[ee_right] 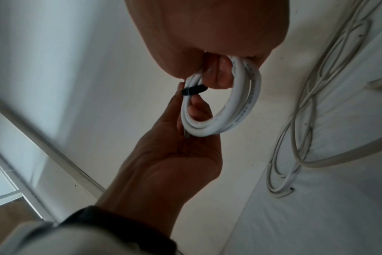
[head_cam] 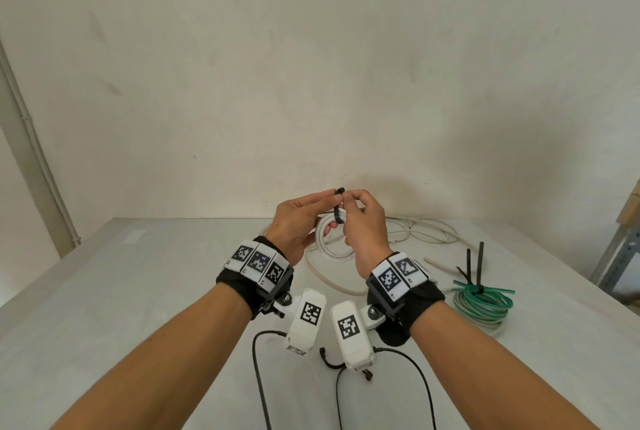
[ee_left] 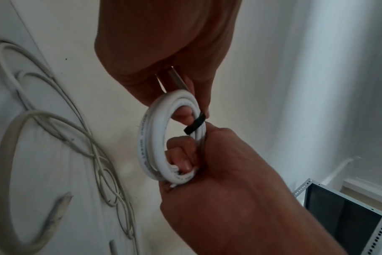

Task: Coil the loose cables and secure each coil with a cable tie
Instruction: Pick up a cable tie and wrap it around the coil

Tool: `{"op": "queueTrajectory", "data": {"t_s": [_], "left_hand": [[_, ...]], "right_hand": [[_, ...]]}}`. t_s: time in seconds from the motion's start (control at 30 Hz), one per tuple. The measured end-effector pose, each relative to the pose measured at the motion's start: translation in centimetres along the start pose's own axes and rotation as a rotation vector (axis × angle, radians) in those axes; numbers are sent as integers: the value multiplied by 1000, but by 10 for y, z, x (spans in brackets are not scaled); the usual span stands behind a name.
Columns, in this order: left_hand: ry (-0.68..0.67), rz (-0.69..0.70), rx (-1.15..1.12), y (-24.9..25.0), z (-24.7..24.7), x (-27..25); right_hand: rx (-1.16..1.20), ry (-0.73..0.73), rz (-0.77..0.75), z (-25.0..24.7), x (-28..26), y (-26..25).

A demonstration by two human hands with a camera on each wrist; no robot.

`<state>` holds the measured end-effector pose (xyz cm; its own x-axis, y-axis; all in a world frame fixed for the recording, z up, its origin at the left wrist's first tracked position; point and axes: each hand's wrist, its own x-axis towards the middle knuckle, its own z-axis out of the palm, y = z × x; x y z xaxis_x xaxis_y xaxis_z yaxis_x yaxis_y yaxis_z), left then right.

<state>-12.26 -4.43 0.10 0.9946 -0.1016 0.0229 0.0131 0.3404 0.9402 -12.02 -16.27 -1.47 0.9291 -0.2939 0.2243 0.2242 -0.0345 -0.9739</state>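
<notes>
Our hands hide the tie (head_cam: 338, 210) end; both fingers (ee_left: 181, 160) grip the coil (ee_left: 152, 138) above the pale worktop (head_cam: 138, 291).

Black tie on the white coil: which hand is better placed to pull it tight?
Left, probably. The left hand pinches the black tie, while the right hand has its fingers curled round the white coil, steadying it.

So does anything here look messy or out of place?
Mostly the loose cables sprawled in tangled loops at the table's far edge, not yet coiled. The green coil is tied, and the white coil in both hands has a black tie round it.
</notes>
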Motion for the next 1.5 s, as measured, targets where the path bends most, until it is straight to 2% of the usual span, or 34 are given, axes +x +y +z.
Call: {"op": "queueTrajectory", "data": {"t_s": [0.2, 0.43, 0.63, 1.1, 1.33, 1.5], "left_hand": [[-24, 25, 2, -1, -2, 1], [-44, -32, 21, 4, -9, 2], [-9, -82, 42, -1, -10, 5], [44, -160, -3, -7, -6, 9], [17, -225, 12, -3, -5, 8], [35, -179, -11, -3, -6, 8]], "right_hand": [[42, 6, 51, 2, 0, -3], [-5, -12, -33, 5, -1, 0], [-8, -22, -78, 4, -4, 1], [-211, 55, -217, 0, -10, 0], [-204, 52, -208, 0, -10, 7], [-187, 35, -207, -3, -10, 6]]}}
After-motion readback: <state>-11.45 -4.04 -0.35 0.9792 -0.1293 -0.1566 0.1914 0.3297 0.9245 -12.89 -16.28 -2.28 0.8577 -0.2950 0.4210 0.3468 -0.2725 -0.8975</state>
